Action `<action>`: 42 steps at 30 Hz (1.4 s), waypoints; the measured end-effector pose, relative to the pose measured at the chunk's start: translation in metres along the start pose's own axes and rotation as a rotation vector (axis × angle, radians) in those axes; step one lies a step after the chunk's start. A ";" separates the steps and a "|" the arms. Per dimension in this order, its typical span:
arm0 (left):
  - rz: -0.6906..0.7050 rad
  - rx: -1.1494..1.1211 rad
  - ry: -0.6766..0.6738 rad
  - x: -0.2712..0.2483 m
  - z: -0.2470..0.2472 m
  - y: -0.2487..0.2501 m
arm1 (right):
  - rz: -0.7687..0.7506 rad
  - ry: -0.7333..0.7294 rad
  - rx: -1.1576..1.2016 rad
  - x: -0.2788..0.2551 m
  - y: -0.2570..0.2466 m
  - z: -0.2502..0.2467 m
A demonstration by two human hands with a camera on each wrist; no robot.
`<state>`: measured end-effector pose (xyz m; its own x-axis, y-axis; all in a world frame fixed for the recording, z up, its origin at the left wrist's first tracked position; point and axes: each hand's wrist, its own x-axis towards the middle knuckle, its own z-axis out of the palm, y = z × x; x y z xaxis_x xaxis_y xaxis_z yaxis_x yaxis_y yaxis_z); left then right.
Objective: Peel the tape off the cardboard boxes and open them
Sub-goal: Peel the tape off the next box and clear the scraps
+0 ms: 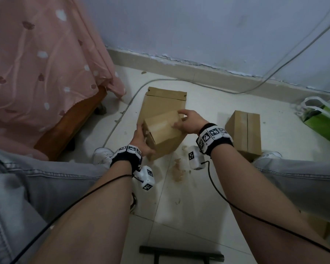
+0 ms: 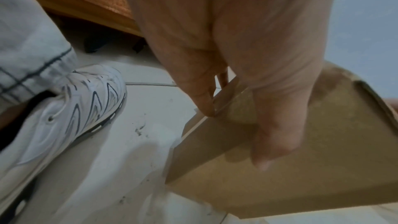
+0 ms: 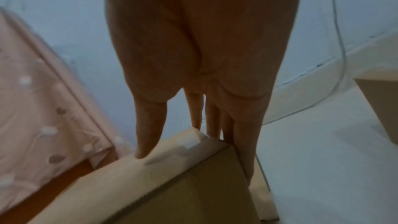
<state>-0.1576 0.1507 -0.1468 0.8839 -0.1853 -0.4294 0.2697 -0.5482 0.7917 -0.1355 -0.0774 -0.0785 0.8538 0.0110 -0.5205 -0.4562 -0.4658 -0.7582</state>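
I hold a small brown cardboard box point(image 1: 164, 134) above the floor, tilted, between both hands. My left hand point(image 1: 142, 142) grips its near-left end; in the left wrist view the thumb point(image 2: 273, 142) lies across one face of the box point(image 2: 301, 181) and a fingertip point(image 2: 204, 106) hooks the end's edge. My right hand point(image 1: 189, 121) grips the far-right end, with the thumb point(image 3: 148, 134) on top of the box point(image 3: 183, 197) and the fingers point(image 3: 243, 151) down its far side. A pale tape strip point(image 3: 189, 144) runs over that top edge.
A larger flat box point(image 1: 164, 101) lies on the tiled floor behind. Another box point(image 1: 244, 130) stands at the right, and a third point(image 1: 322, 228) by my right leg. Torn scraps point(image 1: 179, 171) lie below my hands. Pink-covered bed point(image 1: 46, 73) left, green bag point(image 1: 324, 121) right, cable point(image 1: 122, 115).
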 end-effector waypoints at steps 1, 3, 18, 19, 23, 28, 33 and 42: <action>-0.002 0.011 -0.022 -0.001 0.000 0.000 | 0.008 0.007 -0.053 -0.001 0.000 0.004; 0.004 0.058 -0.063 0.000 0.002 0.001 | 0.008 0.060 -0.168 -0.003 0.004 0.013; -0.167 -0.281 0.132 0.005 0.007 0.006 | -0.057 0.209 -0.017 -0.002 0.024 0.033; -0.179 -0.323 0.122 0.006 0.007 0.003 | -0.060 0.202 -0.010 -0.002 0.024 0.034; -0.195 -0.422 0.110 0.008 0.008 -0.005 | -0.063 0.168 0.006 -0.003 0.024 0.034; -0.215 -0.444 0.134 0.011 0.006 -0.004 | -0.128 0.152 -0.190 -0.006 0.013 0.036; -0.222 -0.444 0.135 0.012 0.006 -0.005 | -0.162 0.101 -0.288 -0.010 0.007 0.039; -0.215 -0.443 0.119 0.010 0.004 -0.001 | -0.194 -0.008 -0.314 -0.010 0.010 0.025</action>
<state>-0.1509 0.1455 -0.1534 0.8210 0.0026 -0.5709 0.5639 -0.1602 0.8102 -0.1548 -0.0600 -0.0906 0.9144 0.1319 -0.3827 -0.1859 -0.7029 -0.6865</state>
